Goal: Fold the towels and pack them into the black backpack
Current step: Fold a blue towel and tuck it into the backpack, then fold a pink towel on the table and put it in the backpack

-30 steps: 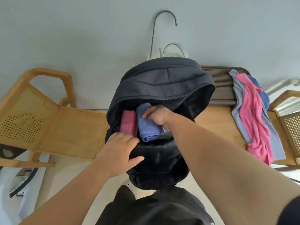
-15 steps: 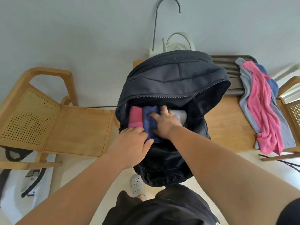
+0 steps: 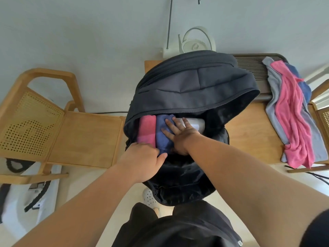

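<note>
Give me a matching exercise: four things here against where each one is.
1. folded pink towel
2. right hand
3. left hand
4. loose towel pile

A. draped on the table, right of the black backpack
B. grips the backpack's near rim
C. inside the backpack, leftmost
D. pressed flat on the folded blue towel

Pairs: 1-C, 2-D, 3-B, 4-A.

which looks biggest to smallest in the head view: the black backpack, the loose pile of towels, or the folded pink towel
1. black backpack
2. pile of towels
3. folded pink towel, partly hidden
</note>
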The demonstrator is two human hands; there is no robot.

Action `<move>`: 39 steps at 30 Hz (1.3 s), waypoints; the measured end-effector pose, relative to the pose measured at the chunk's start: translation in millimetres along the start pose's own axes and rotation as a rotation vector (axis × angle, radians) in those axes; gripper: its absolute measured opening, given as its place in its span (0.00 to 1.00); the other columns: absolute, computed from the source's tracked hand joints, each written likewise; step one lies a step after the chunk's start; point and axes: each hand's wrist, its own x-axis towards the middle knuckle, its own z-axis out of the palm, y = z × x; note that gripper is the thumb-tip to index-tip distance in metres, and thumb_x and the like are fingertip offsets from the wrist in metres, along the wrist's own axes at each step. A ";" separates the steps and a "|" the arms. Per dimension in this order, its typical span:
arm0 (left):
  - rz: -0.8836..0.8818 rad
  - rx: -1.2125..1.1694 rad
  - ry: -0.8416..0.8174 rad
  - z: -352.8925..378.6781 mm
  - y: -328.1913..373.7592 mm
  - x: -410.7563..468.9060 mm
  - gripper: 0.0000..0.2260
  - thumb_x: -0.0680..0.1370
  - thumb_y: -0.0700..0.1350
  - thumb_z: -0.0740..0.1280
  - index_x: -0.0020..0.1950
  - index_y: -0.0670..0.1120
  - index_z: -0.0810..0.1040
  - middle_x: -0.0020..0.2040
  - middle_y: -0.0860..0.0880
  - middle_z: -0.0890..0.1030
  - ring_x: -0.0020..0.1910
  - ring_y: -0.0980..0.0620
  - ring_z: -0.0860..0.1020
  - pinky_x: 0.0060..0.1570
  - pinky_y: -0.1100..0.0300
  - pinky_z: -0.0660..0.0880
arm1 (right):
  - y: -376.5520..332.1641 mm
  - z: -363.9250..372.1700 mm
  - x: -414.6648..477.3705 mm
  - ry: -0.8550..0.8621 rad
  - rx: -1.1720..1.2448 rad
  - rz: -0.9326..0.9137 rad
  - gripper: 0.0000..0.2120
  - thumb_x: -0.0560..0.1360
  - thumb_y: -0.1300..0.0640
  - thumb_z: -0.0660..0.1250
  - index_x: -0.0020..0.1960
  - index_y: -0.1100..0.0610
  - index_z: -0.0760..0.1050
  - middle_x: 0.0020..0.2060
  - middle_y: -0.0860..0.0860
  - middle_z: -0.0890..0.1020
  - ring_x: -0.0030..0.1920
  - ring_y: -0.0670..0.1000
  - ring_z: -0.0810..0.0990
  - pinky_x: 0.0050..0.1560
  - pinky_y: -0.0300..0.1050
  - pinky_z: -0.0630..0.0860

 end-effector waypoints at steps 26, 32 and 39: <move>0.135 -0.212 0.274 -61.4 161.0 106.2 0.20 0.80 0.61 0.53 0.47 0.49 0.78 0.43 0.53 0.78 0.45 0.51 0.75 0.45 0.49 0.75 | 167.1 88.8 -171.5 0.844 0.830 0.048 0.13 0.83 0.53 0.60 0.62 0.52 0.80 0.57 0.48 0.83 0.56 0.52 0.81 0.56 0.50 0.76; 0.168 -0.105 0.193 -64.9 283.9 173.2 0.15 0.82 0.56 0.59 0.54 0.48 0.79 0.47 0.50 0.78 0.48 0.48 0.76 0.47 0.50 0.74 | 266.1 185.6 -196.2 0.748 0.826 0.171 0.15 0.80 0.52 0.65 0.65 0.52 0.78 0.64 0.50 0.78 0.64 0.54 0.75 0.65 0.48 0.70; 0.069 -0.192 0.063 -39.3 379.2 234.8 0.19 0.81 0.57 0.63 0.66 0.48 0.75 0.61 0.48 0.75 0.55 0.45 0.76 0.50 0.57 0.70 | 349.6 259.3 -215.3 0.491 0.916 0.362 0.22 0.78 0.43 0.65 0.71 0.48 0.73 0.69 0.52 0.71 0.69 0.58 0.68 0.69 0.53 0.67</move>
